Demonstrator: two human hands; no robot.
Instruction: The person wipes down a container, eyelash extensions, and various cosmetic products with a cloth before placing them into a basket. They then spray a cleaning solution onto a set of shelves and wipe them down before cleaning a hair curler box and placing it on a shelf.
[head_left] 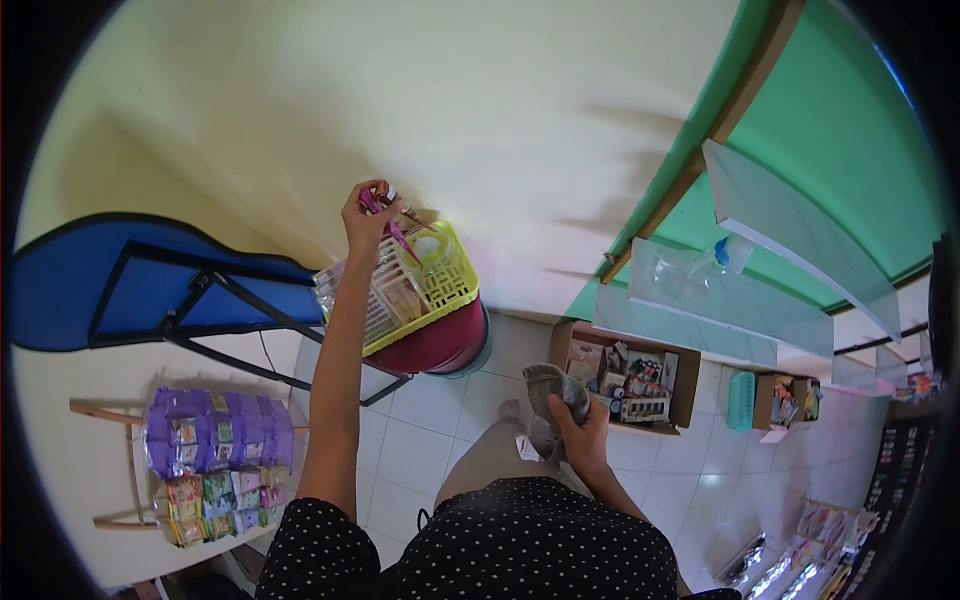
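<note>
My left hand (366, 218) is stretched out over the far end of a yellow-green plastic basket (461, 268). Its fingers are closed around several small pink and brown packets (375, 200); what they contain cannot be made out. Another pink packet (403, 240) hangs just below that hand. Inside the basket lie clear plastic cases (385, 300) and a round clear container (430, 248). Close to my body, my right hand (580, 428) is closed on a crumpled grey cloth (548, 395).
A dark red bucket (440, 345) supports the basket. To the left are a folded blue table (70, 280) and a purple hanging pocket rack (222, 430). On the right, a cardboard box (685, 390) of goods stands below shelves (720, 315) that hold a clear plastic bottle (685, 272).
</note>
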